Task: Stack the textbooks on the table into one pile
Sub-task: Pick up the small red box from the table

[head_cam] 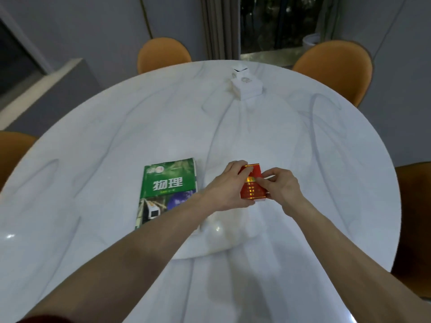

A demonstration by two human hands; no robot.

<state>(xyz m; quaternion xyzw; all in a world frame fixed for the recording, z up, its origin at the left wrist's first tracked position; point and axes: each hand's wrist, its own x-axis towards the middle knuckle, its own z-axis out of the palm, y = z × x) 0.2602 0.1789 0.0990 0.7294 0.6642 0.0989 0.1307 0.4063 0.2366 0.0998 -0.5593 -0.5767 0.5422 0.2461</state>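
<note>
I see a glossy, marble-veined white tabletop (303,141). On it, the green textbook (169,187) has a shiny paper cover; right of it, the red box (253,186) looks like glossy card, gold-foiled.

Bare forearms; dark red sleeve (44,319) at left elbow.

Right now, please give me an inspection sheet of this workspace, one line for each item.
Surface: round white marble-look table, glossy.
Job's things: green physics textbook lying flat, cover up; no other textbook seen.
Clutter: small red box; white boxes at the far side.
Grippers: left hand and right hand both hold the red box, to the right of the textbook.
Cables: nothing seen.
Surroundings: orange chairs, grey curtain, dark window.
</note>
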